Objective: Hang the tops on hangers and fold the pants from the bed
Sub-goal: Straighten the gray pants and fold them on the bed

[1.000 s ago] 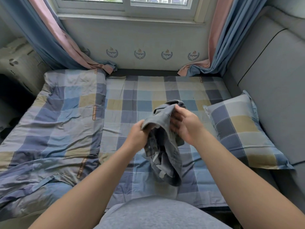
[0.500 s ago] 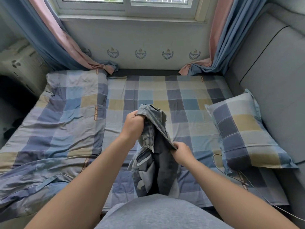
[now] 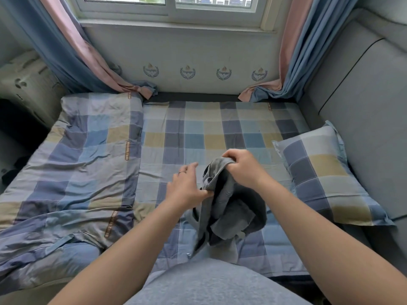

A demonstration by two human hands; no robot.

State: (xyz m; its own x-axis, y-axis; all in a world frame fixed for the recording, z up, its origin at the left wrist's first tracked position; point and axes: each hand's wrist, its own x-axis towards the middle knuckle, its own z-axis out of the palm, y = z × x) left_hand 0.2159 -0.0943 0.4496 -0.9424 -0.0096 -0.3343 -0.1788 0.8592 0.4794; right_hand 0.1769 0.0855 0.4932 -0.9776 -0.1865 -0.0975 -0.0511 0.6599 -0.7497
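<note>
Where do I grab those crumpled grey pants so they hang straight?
Probably the thick top band of the crumpled grey denim pants, coming from above. The right hand grips that band at its highest point, and the rest droops toward the checked bed sheet. The left hand pinches an edge lower down; holding the band at two spots should spread them.

Pants [image 3: 231,208]: grey denim-like cloth, matt, creased. Sheet [image 3: 198,133] and pillow [image 3: 326,179]: smooth checked woven cloth; quilt [image 3: 77,172] faintly glossy. Headboard [image 3: 363,128]: matt grey upholstery.
</note>
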